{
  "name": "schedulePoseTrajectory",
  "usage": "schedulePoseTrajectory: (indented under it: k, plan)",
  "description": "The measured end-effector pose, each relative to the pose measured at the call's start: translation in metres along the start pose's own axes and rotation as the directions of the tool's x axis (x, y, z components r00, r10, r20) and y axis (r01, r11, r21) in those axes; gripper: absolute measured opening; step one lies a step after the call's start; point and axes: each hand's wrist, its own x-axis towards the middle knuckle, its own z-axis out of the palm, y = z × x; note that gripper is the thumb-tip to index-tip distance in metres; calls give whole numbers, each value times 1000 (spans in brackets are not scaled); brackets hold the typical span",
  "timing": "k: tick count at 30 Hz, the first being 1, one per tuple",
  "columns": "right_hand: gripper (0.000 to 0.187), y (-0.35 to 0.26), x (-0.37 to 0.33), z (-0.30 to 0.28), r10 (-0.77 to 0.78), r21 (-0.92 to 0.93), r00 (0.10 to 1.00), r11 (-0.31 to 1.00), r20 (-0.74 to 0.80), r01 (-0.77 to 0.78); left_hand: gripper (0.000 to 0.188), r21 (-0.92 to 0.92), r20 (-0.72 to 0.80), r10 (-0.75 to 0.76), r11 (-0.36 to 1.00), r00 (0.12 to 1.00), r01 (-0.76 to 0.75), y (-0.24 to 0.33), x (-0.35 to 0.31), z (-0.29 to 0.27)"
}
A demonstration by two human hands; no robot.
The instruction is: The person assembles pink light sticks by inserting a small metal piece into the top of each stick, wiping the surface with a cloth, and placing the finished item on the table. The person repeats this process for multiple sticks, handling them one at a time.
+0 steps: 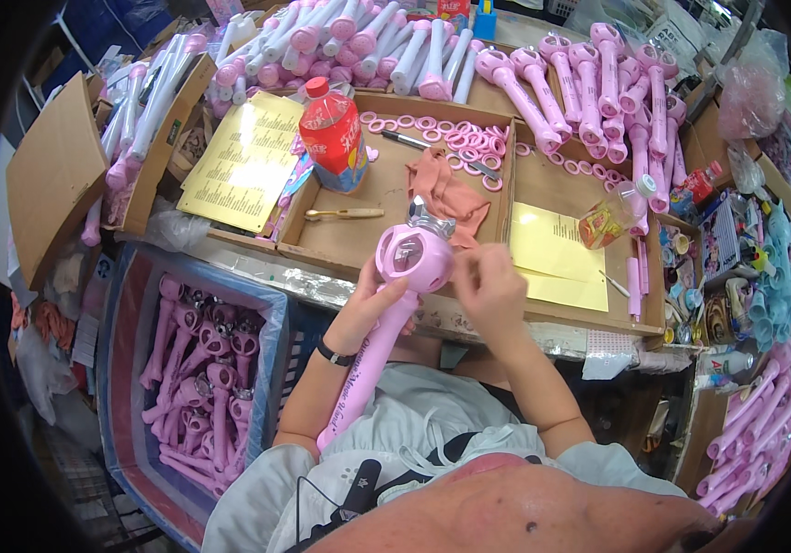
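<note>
Left hand (pixel 372 306): forearm reaching up and inward from the lap, dark band at the wrist; grip clasped round the neck of the wand, thumb lying across its near side.

Right hand (pixel 495 290): elbow bent, forearm angled inward, fingers curled just beside the wand's round head; blurred, so whether this grip pinches anything cannot be told.

Pink wand (pixel 411 263), one: held tilted at the front edge of the bench (pixel 557 341), head directly above the left grip, shiny silver piece (pixel 432 218) at the top; handle sloping below the grip toward the lap, alongside the left forearm.

Cardboard tray (pixel 322 262), along the bench's front edge: orange cloth (pixel 455 205), pink rings (pixel 477 138) toward its far edge, wooden-handled tool (pixel 345 214) toward its near left corner.

Blue bin (pixel 271 318), left of the person: more pink wands.
</note>
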Motion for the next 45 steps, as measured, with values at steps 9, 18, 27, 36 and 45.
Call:
schedulePoseTrajectory:
  k: [9, 18, 27, 36, 45]
  plan:
    - [19, 0, 2, 6, 298, 764, 875, 433, 381, -479, 65, 24, 21, 15, 1000, 1000, -15, -1, 0, 1]
    - [14, 104, -22, -62, 456, -412, 887, 823, 72, -390, 67, -30, 42, 17, 999, 999, -16, -4, -5, -7]
    - [20, 23, -45, -28, 306, 273, 892, 874, 332, -402, 67, 14, 18, 258, 966, 966, -258, 10, 2, -1]
    - [59, -41, -100, 36, 107, 419, 525, 479, 844, -771, 79, 38, -199, 650, 753, 733, -657, 28, 13, 2]
    - [41, -30, -102, 30, 400, 321, 667, 648, 629, -691, 79, 13, -215, 685, 715, 696, -699, 0, 24, 14]
